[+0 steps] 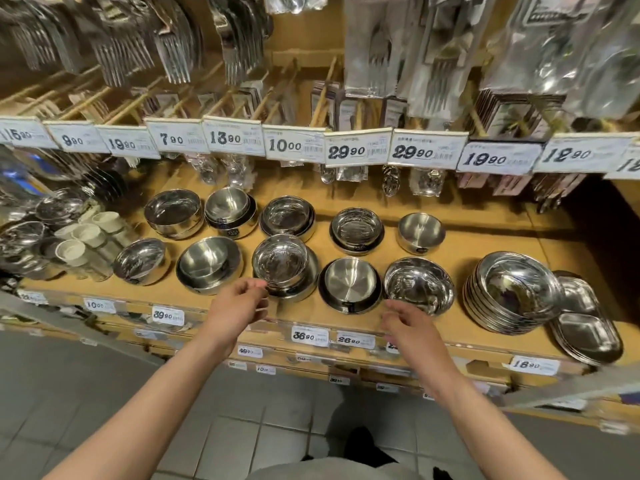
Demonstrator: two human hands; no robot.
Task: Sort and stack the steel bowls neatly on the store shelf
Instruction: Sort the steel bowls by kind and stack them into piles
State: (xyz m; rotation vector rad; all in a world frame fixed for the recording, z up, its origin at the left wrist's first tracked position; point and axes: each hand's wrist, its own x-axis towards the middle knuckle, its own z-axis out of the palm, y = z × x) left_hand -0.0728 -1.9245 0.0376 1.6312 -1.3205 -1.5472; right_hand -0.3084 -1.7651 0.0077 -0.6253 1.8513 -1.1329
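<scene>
Grey tiled floor (pixel 104 393) below; steel bowls (pixel 284 265) on wooden shelf (pixel 519 244).

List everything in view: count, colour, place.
bowls: ten single bowls or nested stacks, steel, two rows on the shelf
plates: one stack, steel, right of the bowls
trays: a few, steel, divided, far right at the shelf edge
cups: several, white, left of the bowls
shelf: one, tan, under the bowls
price tags: one row, white with black numbers, on the rail above; more on the shelf edges below
packed cutlery: many packs, silver, hanging above the tags
floor: grey tiles, bottom
left hand: bare, fingers loosely curled, holds nothing, by the front middle bowl stack
right hand: bare, fingers loosely curled, holds nothing, before the front bowls
</scene>
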